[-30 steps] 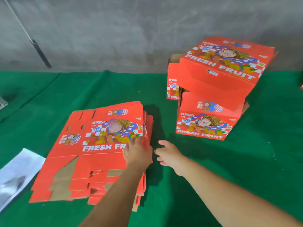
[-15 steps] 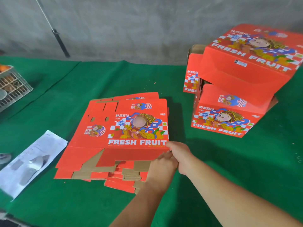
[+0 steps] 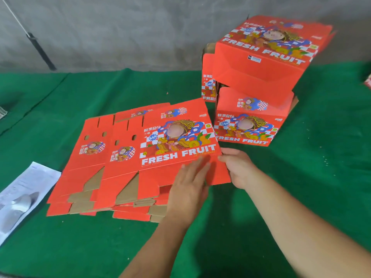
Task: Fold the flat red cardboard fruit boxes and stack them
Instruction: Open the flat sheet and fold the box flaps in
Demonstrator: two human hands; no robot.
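green table cloth (image 3: 301,177): base. folded boxes (image 3: 259,81): red, stacked three, far right. flat box pile (image 3: 90,177): left-centre, now fanned. top flat box (image 3: 176,149): slid rightward since earlier, reads "fresh fruit". my left hand (image 3: 190,183): fingers straight, pressing it. my right hand (image 3: 236,165): pinching its right edge.

There is only 1 view, from the camera on the person's head. It looks forward and steeply down across the green table (image 3: 281,197) toward the grey wall (image 3: 120,27) behind its far edge. It sits close, at arm's reach, both forearms entering from the bottom edge. Wide-angle bending shows.
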